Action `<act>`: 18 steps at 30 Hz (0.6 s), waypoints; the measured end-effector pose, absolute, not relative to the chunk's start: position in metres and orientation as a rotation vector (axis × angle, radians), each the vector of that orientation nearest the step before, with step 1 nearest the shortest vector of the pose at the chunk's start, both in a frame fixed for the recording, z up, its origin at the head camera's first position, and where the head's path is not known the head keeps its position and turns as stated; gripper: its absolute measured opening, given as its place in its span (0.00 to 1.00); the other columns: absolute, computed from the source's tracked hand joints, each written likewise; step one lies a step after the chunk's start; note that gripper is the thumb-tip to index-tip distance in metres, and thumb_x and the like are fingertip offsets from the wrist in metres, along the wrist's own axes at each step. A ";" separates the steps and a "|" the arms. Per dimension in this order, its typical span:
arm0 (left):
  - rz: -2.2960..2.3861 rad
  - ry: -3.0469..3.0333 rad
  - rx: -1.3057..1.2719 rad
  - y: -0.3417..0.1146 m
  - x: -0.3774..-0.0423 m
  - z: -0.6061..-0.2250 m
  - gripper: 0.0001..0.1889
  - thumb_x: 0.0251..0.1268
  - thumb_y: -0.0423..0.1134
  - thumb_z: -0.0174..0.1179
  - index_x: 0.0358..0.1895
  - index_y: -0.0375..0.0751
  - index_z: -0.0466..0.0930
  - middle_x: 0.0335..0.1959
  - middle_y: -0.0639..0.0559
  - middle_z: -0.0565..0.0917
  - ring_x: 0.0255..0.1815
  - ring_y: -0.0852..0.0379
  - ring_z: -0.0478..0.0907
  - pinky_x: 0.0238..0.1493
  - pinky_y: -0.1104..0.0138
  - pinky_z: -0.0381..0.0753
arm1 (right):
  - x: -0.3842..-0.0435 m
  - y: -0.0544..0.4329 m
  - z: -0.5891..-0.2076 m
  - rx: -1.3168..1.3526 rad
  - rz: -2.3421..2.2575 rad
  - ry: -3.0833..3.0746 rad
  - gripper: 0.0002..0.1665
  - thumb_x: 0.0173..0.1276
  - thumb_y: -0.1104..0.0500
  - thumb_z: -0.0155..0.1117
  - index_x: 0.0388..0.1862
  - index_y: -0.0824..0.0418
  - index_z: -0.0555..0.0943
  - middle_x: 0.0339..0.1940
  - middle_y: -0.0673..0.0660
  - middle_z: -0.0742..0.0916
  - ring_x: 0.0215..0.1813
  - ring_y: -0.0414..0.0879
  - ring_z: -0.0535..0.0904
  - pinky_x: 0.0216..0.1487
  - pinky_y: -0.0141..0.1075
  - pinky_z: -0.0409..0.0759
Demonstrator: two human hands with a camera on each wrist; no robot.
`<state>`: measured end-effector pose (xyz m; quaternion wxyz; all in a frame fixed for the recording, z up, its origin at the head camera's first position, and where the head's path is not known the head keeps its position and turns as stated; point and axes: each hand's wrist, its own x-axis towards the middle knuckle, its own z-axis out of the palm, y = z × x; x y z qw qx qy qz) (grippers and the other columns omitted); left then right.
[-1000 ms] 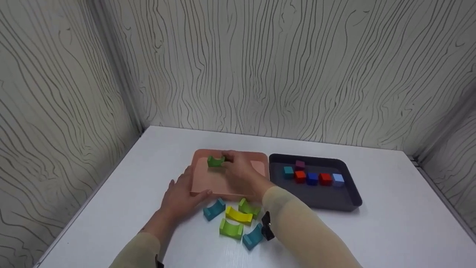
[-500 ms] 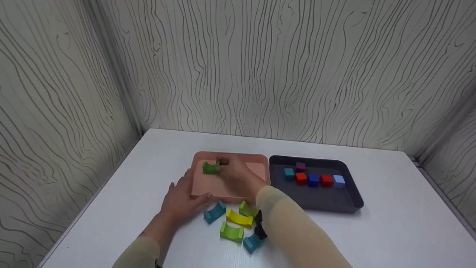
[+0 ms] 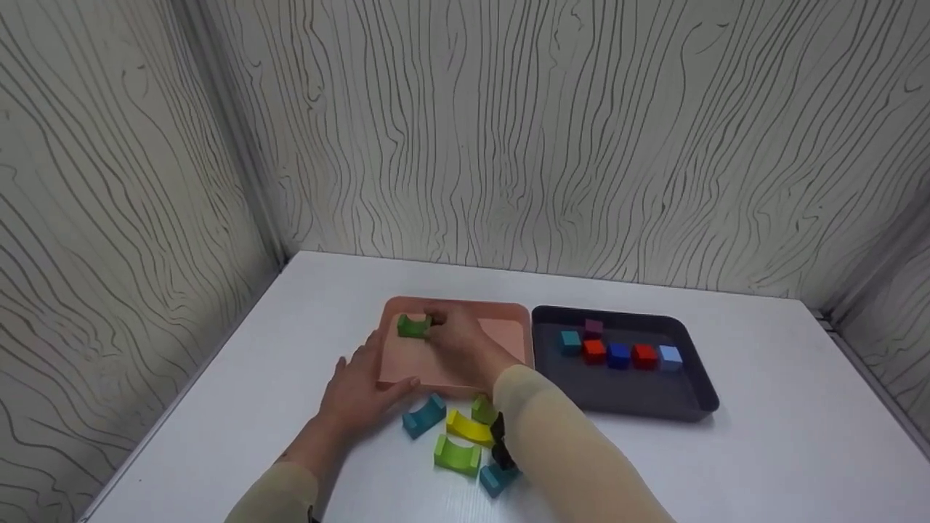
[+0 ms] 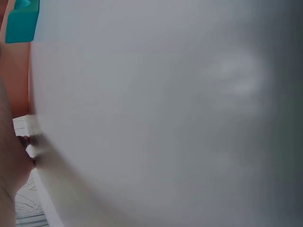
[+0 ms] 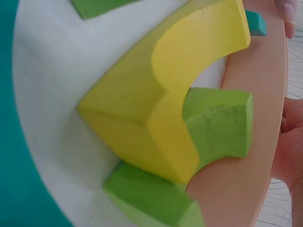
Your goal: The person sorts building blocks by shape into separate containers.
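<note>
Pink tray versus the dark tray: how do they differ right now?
Colour: the pink tray is pale salmon, the dark tray near-black grey.
Contents: the dark tray holds six small cubes; at the pink tray, the right hand pinches a green arched block.
Hands: the left hand lies at the pink tray's near left corner; neither hand holds the dark tray.
Shared: both are shallow, with rounded corners.

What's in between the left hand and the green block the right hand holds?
No other object, just the rim and bare floor of the pink tray. The head view shows it: left hand at the edge, green block farther in.
</note>
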<state>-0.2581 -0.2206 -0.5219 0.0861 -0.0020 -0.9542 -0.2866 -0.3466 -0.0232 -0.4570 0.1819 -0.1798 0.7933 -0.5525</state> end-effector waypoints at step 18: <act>-0.857 -2.847 0.005 -0.221 -0.259 -0.523 0.60 0.62 0.76 0.63 0.88 0.48 0.47 0.84 0.47 0.63 0.85 0.42 0.57 0.82 0.35 0.42 | -0.341 -0.011 -0.447 -0.237 -1.611 2.062 0.34 0.77 0.44 0.65 0.79 0.30 0.70 0.82 0.44 0.70 0.82 0.50 0.60 0.80 0.66 0.56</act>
